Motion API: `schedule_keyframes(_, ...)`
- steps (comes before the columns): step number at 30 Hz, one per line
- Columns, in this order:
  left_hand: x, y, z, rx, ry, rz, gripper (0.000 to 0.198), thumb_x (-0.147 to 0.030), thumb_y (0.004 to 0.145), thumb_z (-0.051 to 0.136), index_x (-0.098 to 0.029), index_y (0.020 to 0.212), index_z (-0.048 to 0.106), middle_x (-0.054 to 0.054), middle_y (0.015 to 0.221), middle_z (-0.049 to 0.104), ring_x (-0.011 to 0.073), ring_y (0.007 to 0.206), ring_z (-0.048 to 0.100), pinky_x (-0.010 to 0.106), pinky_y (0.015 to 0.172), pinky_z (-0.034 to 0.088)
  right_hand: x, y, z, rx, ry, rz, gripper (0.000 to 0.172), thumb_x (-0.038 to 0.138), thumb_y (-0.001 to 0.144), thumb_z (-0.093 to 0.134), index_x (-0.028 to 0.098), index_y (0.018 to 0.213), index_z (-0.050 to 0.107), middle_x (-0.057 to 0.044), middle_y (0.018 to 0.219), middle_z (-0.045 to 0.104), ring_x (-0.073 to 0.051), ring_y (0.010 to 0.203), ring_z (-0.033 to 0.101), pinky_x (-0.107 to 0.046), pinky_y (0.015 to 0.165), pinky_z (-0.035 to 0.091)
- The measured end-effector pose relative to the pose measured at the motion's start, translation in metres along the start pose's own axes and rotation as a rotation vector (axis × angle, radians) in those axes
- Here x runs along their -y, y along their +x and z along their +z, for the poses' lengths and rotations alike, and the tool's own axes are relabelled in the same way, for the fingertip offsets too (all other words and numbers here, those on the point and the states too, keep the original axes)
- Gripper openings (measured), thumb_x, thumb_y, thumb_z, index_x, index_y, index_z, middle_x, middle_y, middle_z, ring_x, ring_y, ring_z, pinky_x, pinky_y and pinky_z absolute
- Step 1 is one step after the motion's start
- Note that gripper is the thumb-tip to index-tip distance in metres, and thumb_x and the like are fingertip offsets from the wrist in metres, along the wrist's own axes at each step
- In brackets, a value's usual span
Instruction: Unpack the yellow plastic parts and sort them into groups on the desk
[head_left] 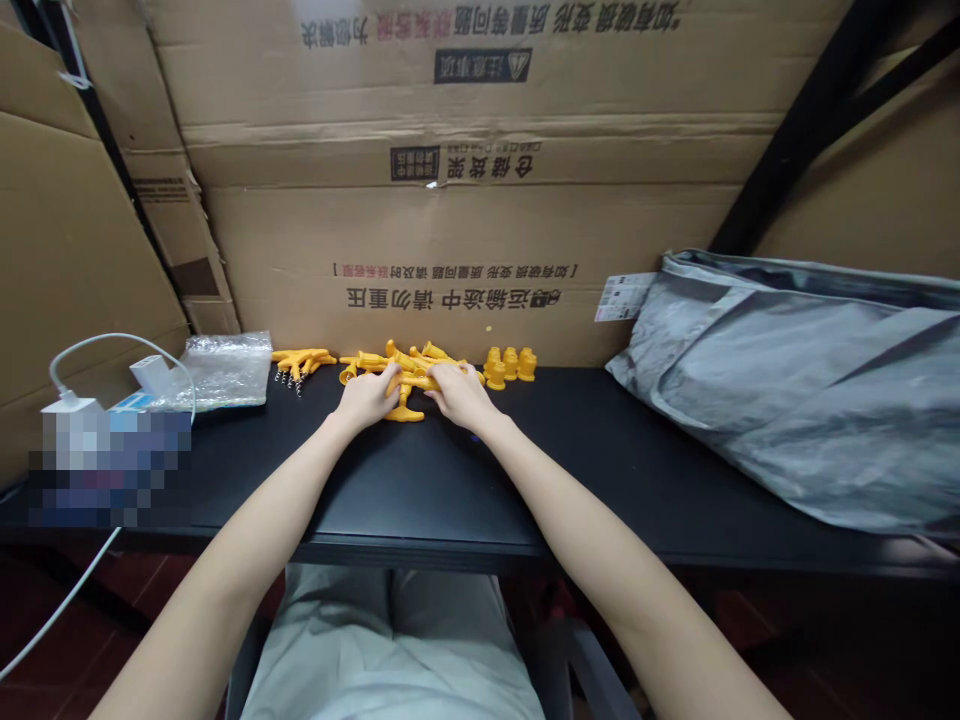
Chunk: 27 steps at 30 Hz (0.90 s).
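A heap of yellow plastic corkscrew parts [373,360] lies at the back of the black table, against the cardboard. My left hand [365,399] is closed at the heap's near left side, its fingertips on a yellow corkscrew part [417,381]. My right hand [463,396] reaches in from the other side, fingers curled onto the same part, which spans the gap between both hands. Just below them lies a yellow T-shaped handle [406,411]. Left of the heap, several yellow corkscrew handles [303,357] lie bunched with metal spirals pointing toward me. My fingers hide some of the heap.
Short yellow cylindrical pieces [511,364] stand grouped right of the heap. A large grey bag [810,400] covers the table's right side. At left are clear plastic wrap [225,368], a white charger [151,374] with cable, and a blurred-out item [112,470]. Cardboard [480,230] walls the back.
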<state>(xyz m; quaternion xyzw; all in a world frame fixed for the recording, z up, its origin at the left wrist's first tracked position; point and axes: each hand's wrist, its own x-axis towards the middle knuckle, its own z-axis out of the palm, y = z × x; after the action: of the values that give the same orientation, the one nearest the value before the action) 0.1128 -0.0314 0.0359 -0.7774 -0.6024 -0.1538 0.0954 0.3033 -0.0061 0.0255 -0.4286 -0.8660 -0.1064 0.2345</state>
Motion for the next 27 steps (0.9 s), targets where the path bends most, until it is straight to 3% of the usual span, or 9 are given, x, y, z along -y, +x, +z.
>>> schedule_keyframes(5, -0.0015, -0.0007, -0.0019, -0.008, -0.002, -0.013, 0.039, -0.036, 0.092, 0.043, -0.021, 0.127, 0.052, 0.01, 0.095, 0.073, 0.0245, 0.091, 0.07, 0.03, 0.077, 0.049, -0.0016, 0.0003, 0.0031, -0.055, 0.014, 0.0, 0.021, 0.015, 0.088, 0.05, 0.015, 0.108, 0.056, -0.015, 0.109, 0.067, -0.027, 0.106, 0.058, -0.041, 0.09, 0.035)
schedule_keyframes(10, 0.0004, -0.0011, -0.0028, -0.014, 0.01, -0.01, 0.039, -0.035, 0.093, 0.041, -0.02, 0.127, 0.052, 0.01, 0.096, 0.073, 0.0252, 0.09, 0.07, 0.031, 0.077, 0.049, -0.0006, -0.001, 0.0051, -0.03, 0.026, -0.013, 0.028, 0.024, 0.092, 0.049, 0.015, 0.118, 0.056, -0.016, 0.117, 0.066, -0.029, 0.111, 0.057, -0.044, 0.094, 0.035)
schedule_keyframes(14, 0.0019, 0.0, -0.0008, -0.006, 0.018, -0.001, 0.038, -0.034, 0.092, 0.042, -0.021, 0.126, 0.053, 0.009, 0.097, 0.073, 0.0245, 0.091, 0.07, 0.03, 0.076, 0.049, -0.0001, -0.0018, 0.0049, 0.019, 0.004, -0.014, 0.024, 0.024, 0.093, 0.048, 0.016, 0.113, 0.059, -0.014, 0.115, 0.067, -0.027, 0.11, 0.057, -0.044, 0.094, 0.035)
schedule_keyframes(21, 0.0007, 0.0004, 0.0009, -0.023, -0.001, -0.001, 0.038, -0.036, 0.091, 0.044, -0.021, 0.124, 0.055, 0.009, 0.093, 0.073, 0.0253, 0.09, 0.07, 0.031, 0.075, 0.049, -0.0009, -0.0007, 0.0017, -0.015, -0.011, 0.0, 0.019, 0.019, 0.087, 0.056, 0.016, 0.106, 0.057, -0.014, 0.11, 0.068, -0.027, 0.105, 0.058, -0.042, 0.092, 0.034)
schedule_keyframes(27, 0.0018, 0.0002, 0.0017, -0.037, -0.02, -0.009, 0.039, -0.036, 0.091, 0.045, -0.021, 0.125, 0.055, 0.01, 0.094, 0.073, 0.0255, 0.089, 0.07, 0.031, 0.076, 0.05, 0.0002, -0.001, 0.0022, -0.02, -0.005, 0.024, 0.025, 0.021, 0.089, 0.054, 0.015, 0.112, 0.057, -0.016, 0.114, 0.067, -0.028, 0.108, 0.058, -0.043, 0.093, 0.035)
